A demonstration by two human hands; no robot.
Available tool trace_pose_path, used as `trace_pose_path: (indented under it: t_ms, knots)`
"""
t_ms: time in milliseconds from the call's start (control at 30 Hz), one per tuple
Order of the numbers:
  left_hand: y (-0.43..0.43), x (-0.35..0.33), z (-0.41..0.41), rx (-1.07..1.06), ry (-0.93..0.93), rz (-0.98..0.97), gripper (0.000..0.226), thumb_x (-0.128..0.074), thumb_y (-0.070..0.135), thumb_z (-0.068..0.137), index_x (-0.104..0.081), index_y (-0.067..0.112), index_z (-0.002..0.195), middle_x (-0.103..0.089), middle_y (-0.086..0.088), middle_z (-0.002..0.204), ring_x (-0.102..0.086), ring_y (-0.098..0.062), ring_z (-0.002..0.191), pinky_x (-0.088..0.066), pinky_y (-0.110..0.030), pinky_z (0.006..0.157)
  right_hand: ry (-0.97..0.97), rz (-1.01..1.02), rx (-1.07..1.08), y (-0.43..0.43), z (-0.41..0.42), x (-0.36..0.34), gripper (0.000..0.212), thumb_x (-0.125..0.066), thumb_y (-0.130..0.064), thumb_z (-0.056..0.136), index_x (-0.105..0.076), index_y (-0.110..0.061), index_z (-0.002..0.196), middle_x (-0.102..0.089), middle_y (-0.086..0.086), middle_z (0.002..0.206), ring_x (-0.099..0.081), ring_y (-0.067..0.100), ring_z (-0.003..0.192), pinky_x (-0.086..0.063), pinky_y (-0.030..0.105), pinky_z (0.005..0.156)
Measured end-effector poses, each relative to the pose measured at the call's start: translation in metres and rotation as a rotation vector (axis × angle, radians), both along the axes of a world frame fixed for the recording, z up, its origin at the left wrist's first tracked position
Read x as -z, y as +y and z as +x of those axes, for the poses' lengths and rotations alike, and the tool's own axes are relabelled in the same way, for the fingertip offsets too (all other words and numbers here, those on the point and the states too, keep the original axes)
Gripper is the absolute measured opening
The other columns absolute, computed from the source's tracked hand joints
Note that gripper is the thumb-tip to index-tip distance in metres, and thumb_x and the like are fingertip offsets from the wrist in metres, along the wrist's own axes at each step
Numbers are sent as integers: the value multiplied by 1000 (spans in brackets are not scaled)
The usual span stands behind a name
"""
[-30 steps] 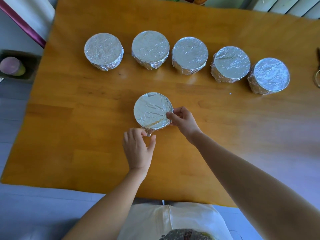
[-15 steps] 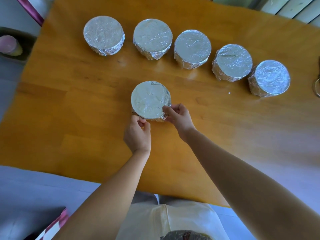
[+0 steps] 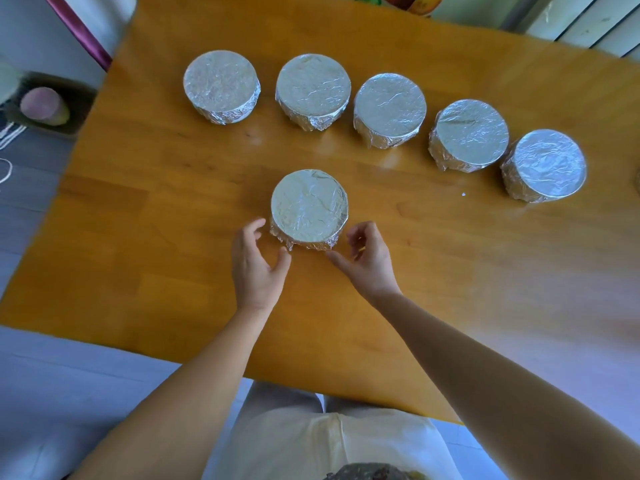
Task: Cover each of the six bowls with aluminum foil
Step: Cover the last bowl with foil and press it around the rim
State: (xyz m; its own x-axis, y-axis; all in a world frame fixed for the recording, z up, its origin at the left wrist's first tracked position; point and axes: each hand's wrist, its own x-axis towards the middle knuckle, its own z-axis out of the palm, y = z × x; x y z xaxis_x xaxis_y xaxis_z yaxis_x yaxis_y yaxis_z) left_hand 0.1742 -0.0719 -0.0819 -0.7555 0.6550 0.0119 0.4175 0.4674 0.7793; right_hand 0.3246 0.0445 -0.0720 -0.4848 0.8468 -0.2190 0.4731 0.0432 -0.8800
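A foil-covered bowl (image 3: 309,208) stands alone near the middle of the wooden table (image 3: 166,209), its foil crimped down around the sides. My left hand (image 3: 256,265) sits just below-left of it with relaxed fingers, thumb tip close to the foil's lower edge. My right hand (image 3: 365,259) is just below-right of it, fingers loosely curled, holding nothing. Behind stands a row of foil-covered bowls: far left (image 3: 221,85), second (image 3: 313,90), middle (image 3: 389,108), fourth (image 3: 471,133) and far right (image 3: 547,164).
A tiny foil scrap (image 3: 463,194) lies on the table right of the near bowl. A dark tray with a pink candle (image 3: 43,105) sits on the floor to the left. The table's near edge runs in front of my torso.
Both hands have let go of the near bowl's foil rim and pulled back a little toward me. The view shifted, so the bowls sit lower in the frame.
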Motion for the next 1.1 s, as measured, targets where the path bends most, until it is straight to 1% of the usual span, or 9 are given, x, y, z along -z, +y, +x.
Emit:
trace_pose_path:
  t_ms: [167, 333, 533, 633, 800, 867, 967, 1033, 1100]
  knots:
    - [11, -3, -5, 51, 31, 7, 54, -79, 18, 82, -53, 9, 128, -59, 2, 117, -57, -21, 105, -55, -45, 79, -57, 62, 103, -3, -20, -1, 37, -86, -24, 69, -52, -18, 83, -55, -8, 84, -49, 8, 70, -41, 18, 65]
    - [15, 4, -7, 51, 6, 35, 51, -82, 19, 79, -53, 7, 120, -62, 0, 114, -59, -17, 98, -55, -43, 78, -62, 8, 171, -6, -23, 0, 22, -82, -19, 73, -60, -15, 77, -61, -7, 73, -51, 7, 62, -45, 24, 63]
    - [20, 6, -9, 38, -78, 36, 44, -84, 22, 79, -54, 9, 109, -67, -4, 103, -61, -16, 90, -48, -16, 70, -21, -52, 268, -9, -31, -2, 15, -78, -13, 77, -62, -13, 76, -59, -12, 66, -51, 0, 57, -40, 12, 58]
    - [23, 6, -10, 77, -117, 16, 42, -82, 29, 79, -49, 19, 104, -64, 3, 101, -60, -16, 90, -51, -28, 71, 13, -102, 332, -5, -33, -3, 13, -75, -11, 79, -62, -10, 81, -61, -8, 71, -51, -1, 59, -43, 12, 60]
    - [18, -4, -19, 77, -45, -6, 54, -52, 54, 80, -51, 11, 114, -54, 3, 112, -52, -17, 99, -45, -30, 75, 43, -121, 416, 17, -36, -8, 7, -68, -9, 84, -63, -13, 87, -63, -5, 76, -55, 8, 68, -44, 13, 62]
    - [25, -10, -29, 13, -213, 42, 62, -45, 52, 81, -47, 12, 129, -51, 1, 128, -50, -16, 113, -45, -29, 86, 60, -164, 434, 26, -38, -9, 9, -61, -7, 87, -64, -15, 91, -69, -2, 85, -62, 11, 76, -47, 16, 67]
    - [47, -19, -42, -51, -637, 127, 72, -39, 45, 84, -30, 20, 151, -41, 0, 151, -43, -14, 134, -39, -27, 104, 150, -311, 460, 29, -42, -10, 21, -49, -10, 89, -65, -19, 101, -71, 0, 96, -66, 14, 92, -53, 28, 81]
    - [58, -20, -44, -102, -800, 108, 78, -35, 49, 83, -24, 22, 155, -42, -5, 153, -45, -16, 132, -38, -29, 103, 198, -412, 483, 27, -43, -9, 22, -48, -14, 93, -62, -21, 108, -69, 0, 99, -64, 16, 100, -49, 34, 93]
    - [61, -20, -41, -145, -826, 84, 79, -34, 52, 82, -27, 21, 154, -49, -9, 147, -49, -17, 128, -38, -26, 96, 216, -461, 494, 30, -43, -8, 22, -48, -19, 93, -59, -24, 112, -67, 0, 102, -61, 21, 108, -46, 38, 100]
